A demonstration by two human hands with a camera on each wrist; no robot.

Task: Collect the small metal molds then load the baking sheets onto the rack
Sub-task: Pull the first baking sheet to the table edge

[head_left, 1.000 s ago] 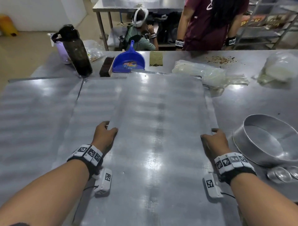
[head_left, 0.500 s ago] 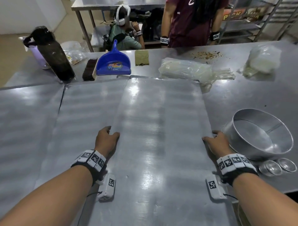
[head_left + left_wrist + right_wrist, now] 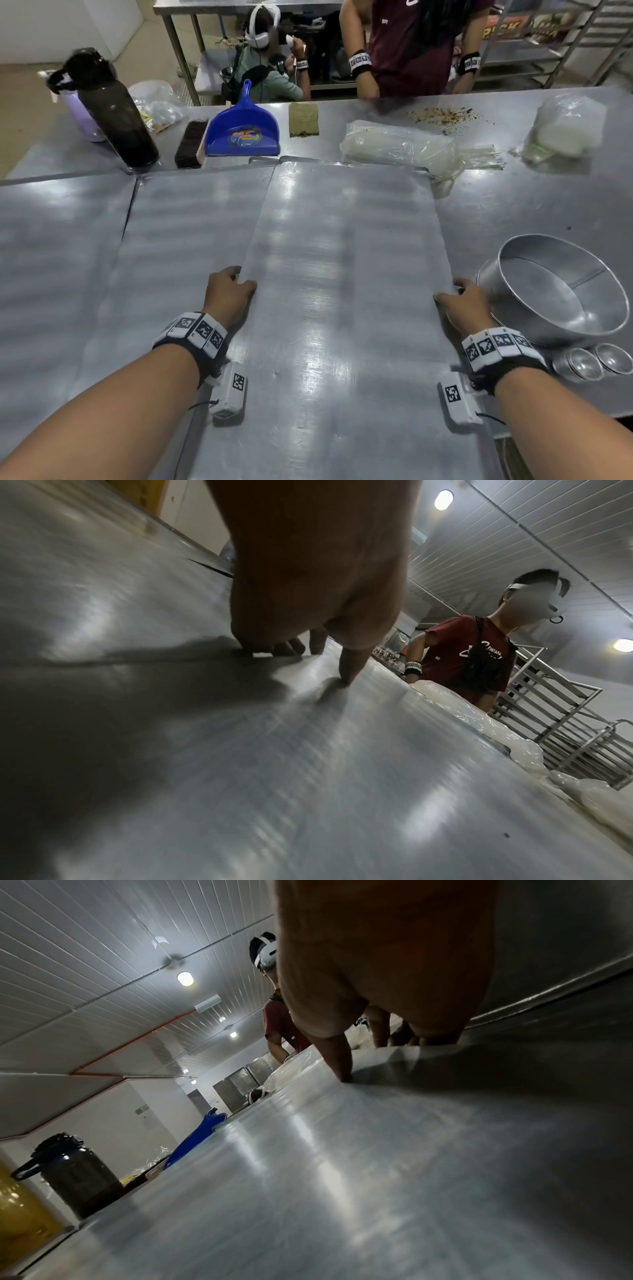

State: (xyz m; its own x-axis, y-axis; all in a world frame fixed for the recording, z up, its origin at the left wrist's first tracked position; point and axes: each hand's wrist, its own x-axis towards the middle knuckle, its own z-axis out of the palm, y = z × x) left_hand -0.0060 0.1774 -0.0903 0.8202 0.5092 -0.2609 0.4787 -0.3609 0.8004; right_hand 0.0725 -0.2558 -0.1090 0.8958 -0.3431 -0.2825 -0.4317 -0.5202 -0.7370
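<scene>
Bare metal everywhere here. The top baking sheet (image 3: 346,274) lies flat near the front edge of the surface (image 3: 534,212), overlapping another baking sheet (image 3: 191,219) on its left side. The left hand (image 3: 227,294) grips its left edge: in the left wrist view the thumb (image 3: 349,666) presses on top and the fingers (image 3: 270,647) curl under the rim. The right hand (image 3: 462,305) does the same on the right edge, thumb on top, though how far those fingers wrap under is hard to make out in the right wrist view. The sheet's near end is cut off at the bottom of the head view.

Just beside the right hand sits a round cake pan (image 3: 555,291), and the small metal molds (image 3: 592,361) sit by the front edge, partly hidden behind the right wristband.

Along the far edge: a blue dustpan (image 3: 243,126), a brush (image 3: 190,144), a dark bottle (image 3: 116,116), and plastic bags (image 3: 404,147). A person in a maroon shirt (image 3: 411,44) stands across the surface, head cut off in that view. The rack (image 3: 561,723) shows behind them.
</scene>
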